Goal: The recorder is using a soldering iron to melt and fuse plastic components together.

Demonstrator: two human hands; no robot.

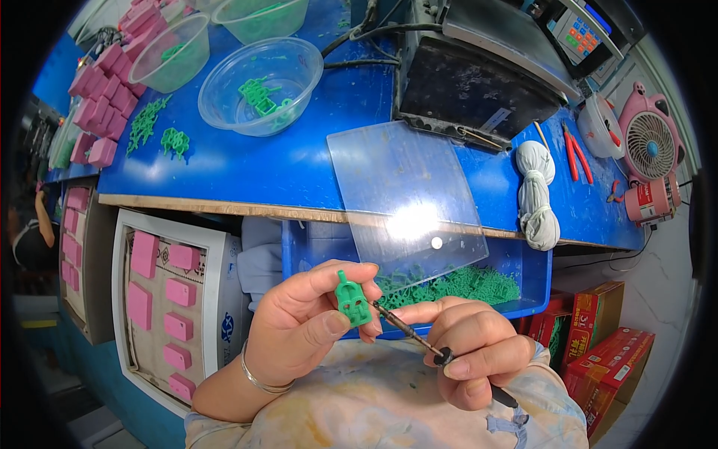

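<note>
L hand [303,318] pinches a green plastic pc [352,301] btwn thumb & fingers, up near the blue tray [541,288]; R hand [479,352] grips a soldering-iron-type tool [407,330], tip by the pc's R edge (can't tell if touching). Loose green parts [475,288] heap in tray.

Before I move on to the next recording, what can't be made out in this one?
- Head view: the back of the green piece, turned from the camera, with the left hand around it.
- Head view: part of the handle of the thin tool, covered by the right hand.
- Head view: individual shapes in the green heap, too small.
- Head view: the far part of the rear clear bowl, cut off by the upper edge.
</note>
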